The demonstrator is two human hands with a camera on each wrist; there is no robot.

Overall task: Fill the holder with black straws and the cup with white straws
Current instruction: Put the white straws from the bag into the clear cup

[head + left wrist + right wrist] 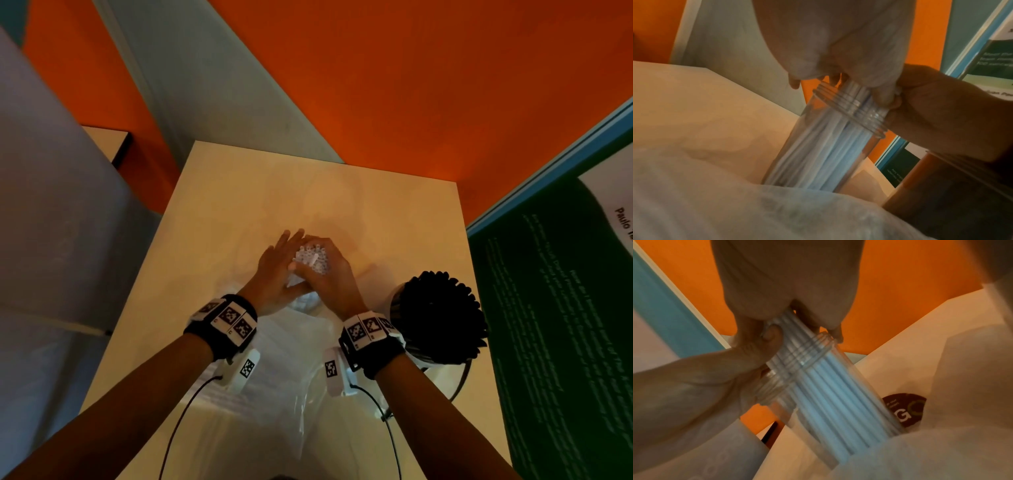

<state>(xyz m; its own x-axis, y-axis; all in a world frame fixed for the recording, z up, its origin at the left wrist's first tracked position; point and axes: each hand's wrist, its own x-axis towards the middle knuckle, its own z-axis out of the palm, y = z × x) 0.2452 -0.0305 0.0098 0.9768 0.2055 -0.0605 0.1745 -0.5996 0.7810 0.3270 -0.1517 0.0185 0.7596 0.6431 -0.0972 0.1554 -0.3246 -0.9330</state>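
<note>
Where walls glow orange, beige table [394, 219].

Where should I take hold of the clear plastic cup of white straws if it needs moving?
Grip the clear plastic cup round its smooth wall below the ribbed rim, coming from the side. It stands tall and narrow, and the white straws stick out of the mouth, where the left hand and right hand are bunched, so a top grasp is probably blocked.

Place: an office or exhibition space is suggested.
Evidence: orange partition walls [411, 85], a printed green poster [555, 291], a plain worktop [274, 192].
</note>
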